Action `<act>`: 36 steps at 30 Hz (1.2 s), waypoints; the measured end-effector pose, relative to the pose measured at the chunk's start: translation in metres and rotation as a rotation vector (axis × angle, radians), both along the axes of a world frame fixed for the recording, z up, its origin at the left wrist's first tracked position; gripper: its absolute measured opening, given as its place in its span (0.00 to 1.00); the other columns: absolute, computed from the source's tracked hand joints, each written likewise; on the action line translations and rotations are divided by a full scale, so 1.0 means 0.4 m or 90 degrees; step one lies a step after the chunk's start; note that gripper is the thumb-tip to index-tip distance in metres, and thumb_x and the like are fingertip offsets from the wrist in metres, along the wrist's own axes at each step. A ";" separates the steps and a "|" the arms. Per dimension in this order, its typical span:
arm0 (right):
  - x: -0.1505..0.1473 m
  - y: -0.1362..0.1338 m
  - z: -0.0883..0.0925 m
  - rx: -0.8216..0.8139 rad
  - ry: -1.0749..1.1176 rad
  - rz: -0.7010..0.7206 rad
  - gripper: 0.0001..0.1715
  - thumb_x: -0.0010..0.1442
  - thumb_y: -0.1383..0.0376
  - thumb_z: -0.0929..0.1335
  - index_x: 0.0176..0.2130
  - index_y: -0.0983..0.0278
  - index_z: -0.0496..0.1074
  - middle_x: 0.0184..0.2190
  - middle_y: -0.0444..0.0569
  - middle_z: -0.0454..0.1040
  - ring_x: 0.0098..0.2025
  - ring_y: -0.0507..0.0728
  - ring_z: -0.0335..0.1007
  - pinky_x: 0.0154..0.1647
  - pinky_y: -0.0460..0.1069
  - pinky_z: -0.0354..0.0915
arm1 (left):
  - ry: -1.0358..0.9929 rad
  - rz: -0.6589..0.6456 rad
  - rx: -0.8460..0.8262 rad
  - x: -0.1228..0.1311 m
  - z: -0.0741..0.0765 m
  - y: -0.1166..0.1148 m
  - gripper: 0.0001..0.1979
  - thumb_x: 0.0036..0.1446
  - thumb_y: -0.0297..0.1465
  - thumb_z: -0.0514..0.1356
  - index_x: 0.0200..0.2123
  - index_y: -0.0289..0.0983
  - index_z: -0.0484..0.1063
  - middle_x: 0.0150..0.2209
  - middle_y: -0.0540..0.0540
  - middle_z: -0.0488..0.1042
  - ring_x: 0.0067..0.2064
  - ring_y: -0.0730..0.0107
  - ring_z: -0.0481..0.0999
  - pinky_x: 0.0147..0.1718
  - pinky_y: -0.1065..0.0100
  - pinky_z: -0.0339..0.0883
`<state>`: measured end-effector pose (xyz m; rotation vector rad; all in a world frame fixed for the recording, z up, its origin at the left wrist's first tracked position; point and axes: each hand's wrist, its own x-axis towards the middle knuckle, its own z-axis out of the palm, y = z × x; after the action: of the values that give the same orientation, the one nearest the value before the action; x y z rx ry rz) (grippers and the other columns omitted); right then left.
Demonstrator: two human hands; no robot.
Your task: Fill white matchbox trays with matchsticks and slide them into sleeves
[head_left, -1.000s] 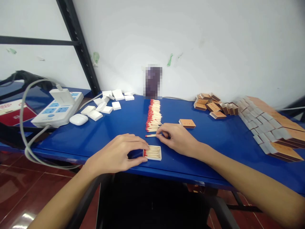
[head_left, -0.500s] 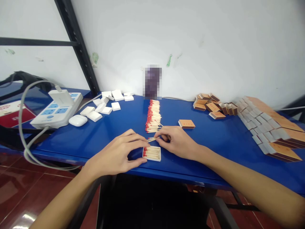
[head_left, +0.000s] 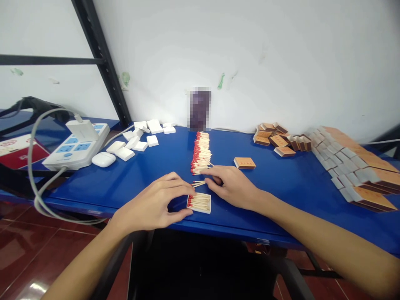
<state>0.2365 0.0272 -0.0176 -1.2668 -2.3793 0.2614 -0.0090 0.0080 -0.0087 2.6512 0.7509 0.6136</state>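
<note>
My left hand (head_left: pixel 162 202) is closed around the left end of a white matchbox tray (head_left: pixel 210 205), fingers at its far side and thumb at the near side. Red-headed matches (head_left: pixel 200 201) lie side by side in the tray. My right hand (head_left: pixel 233 183) rests beyond the tray, its index fingertip at the near end of a long row of matches (head_left: pixel 201 152). Its thumb is apart from the index finger and meets the ends of a few loose matches (head_left: pixel 199 183) between the row and the tray. The other right fingers are curled and partly hidden.
An orange matchbox (head_left: pixel 244 163) lies beyond my right hand. More boxes (head_left: pixel 278 139) and a stack (head_left: pixel 353 166) stand to the right. White trays (head_left: pixel 125 153), an earphone case (head_left: pixel 103 159) and a power strip (head_left: pixel 78 148) are on the left. A blurred dark object (head_left: pixel 200 109) leans on the wall.
My right index finger has stretched forward to the row, away from the thumb. The few loose matches have shifted slightly. My left hand stays on the tray.
</note>
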 end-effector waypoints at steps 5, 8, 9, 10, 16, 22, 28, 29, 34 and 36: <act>-0.003 -0.002 -0.001 0.001 -0.020 -0.015 0.17 0.64 0.66 0.65 0.50 0.66 0.77 0.24 0.43 0.68 0.26 0.51 0.60 0.32 0.47 0.57 | -0.001 0.002 0.009 0.000 0.000 -0.002 0.21 0.58 0.34 0.65 0.54 0.39 0.71 0.43 0.46 0.77 0.46 0.63 0.71 0.49 0.61 0.68; -0.002 -0.001 -0.004 0.006 -0.020 -0.010 0.17 0.64 0.66 0.64 0.49 0.66 0.77 0.24 0.44 0.68 0.26 0.52 0.60 0.33 0.47 0.57 | 0.019 0.029 0.018 0.001 0.003 -0.002 0.23 0.58 0.37 0.65 0.56 0.39 0.70 0.47 0.45 0.76 0.49 0.61 0.71 0.52 0.59 0.67; -0.002 0.000 -0.005 0.008 -0.019 -0.008 0.17 0.64 0.66 0.64 0.49 0.66 0.77 0.24 0.44 0.68 0.26 0.52 0.60 0.33 0.47 0.57 | 0.028 0.041 0.019 0.001 0.003 -0.002 0.24 0.58 0.38 0.65 0.56 0.40 0.70 0.48 0.45 0.75 0.50 0.61 0.70 0.52 0.59 0.66; -0.002 0.001 -0.005 0.011 -0.018 -0.005 0.17 0.64 0.65 0.64 0.49 0.66 0.77 0.24 0.44 0.68 0.26 0.52 0.60 0.33 0.47 0.57 | 0.037 0.052 0.020 0.002 0.004 -0.002 0.23 0.58 0.40 0.65 0.55 0.39 0.71 0.48 0.45 0.74 0.50 0.60 0.70 0.52 0.59 0.65; -0.004 0.003 -0.005 -0.004 -0.009 -0.006 0.17 0.64 0.65 0.64 0.49 0.66 0.77 0.22 0.42 0.66 0.25 0.52 0.59 0.32 0.47 0.56 | 0.065 0.088 0.003 0.005 0.008 -0.004 0.18 0.56 0.42 0.65 0.46 0.39 0.75 0.43 0.46 0.71 0.44 0.62 0.70 0.45 0.62 0.64; 0.000 0.004 -0.006 -0.025 0.035 0.000 0.14 0.64 0.65 0.64 0.44 0.66 0.78 0.20 0.41 0.64 0.24 0.51 0.58 0.31 0.47 0.56 | 0.075 0.070 0.045 0.004 0.008 -0.002 0.16 0.55 0.43 0.66 0.41 0.38 0.77 0.31 0.50 0.68 0.36 0.66 0.69 0.43 0.60 0.57; 0.002 0.009 -0.013 0.006 0.102 0.011 0.12 0.63 0.67 0.64 0.41 0.66 0.77 0.20 0.41 0.64 0.23 0.50 0.58 0.29 0.46 0.56 | 0.070 0.058 0.005 0.003 0.002 0.003 0.16 0.56 0.41 0.65 0.43 0.37 0.77 0.26 0.52 0.71 0.29 0.70 0.69 0.41 0.63 0.60; 0.003 0.011 -0.014 0.013 0.107 0.009 0.11 0.62 0.68 0.64 0.40 0.66 0.76 0.20 0.41 0.64 0.23 0.50 0.58 0.29 0.46 0.56 | 0.072 0.057 -0.005 0.002 0.002 0.003 0.16 0.56 0.41 0.65 0.43 0.37 0.77 0.27 0.52 0.71 0.29 0.71 0.69 0.40 0.64 0.61; 0.014 0.025 -0.015 0.023 0.078 0.020 0.10 0.59 0.73 0.64 0.36 0.66 0.75 0.21 0.41 0.63 0.24 0.50 0.59 0.29 0.46 0.56 | 0.059 0.059 0.012 0.001 0.003 0.004 0.16 0.55 0.40 0.65 0.43 0.38 0.76 0.37 0.47 0.73 0.36 0.67 0.73 0.35 0.66 0.64; 0.020 0.029 -0.013 0.017 0.073 0.027 0.10 0.58 0.74 0.65 0.36 0.67 0.76 0.21 0.40 0.63 0.23 0.50 0.59 0.30 0.46 0.57 | 0.041 0.052 0.029 0.002 0.003 0.006 0.15 0.55 0.39 0.66 0.43 0.38 0.76 0.41 0.47 0.74 0.40 0.65 0.74 0.42 0.64 0.66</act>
<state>0.2444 0.0390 -0.0228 -1.1582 -2.3070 0.3048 -0.0081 0.0104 -0.0074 2.7042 0.8774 0.5754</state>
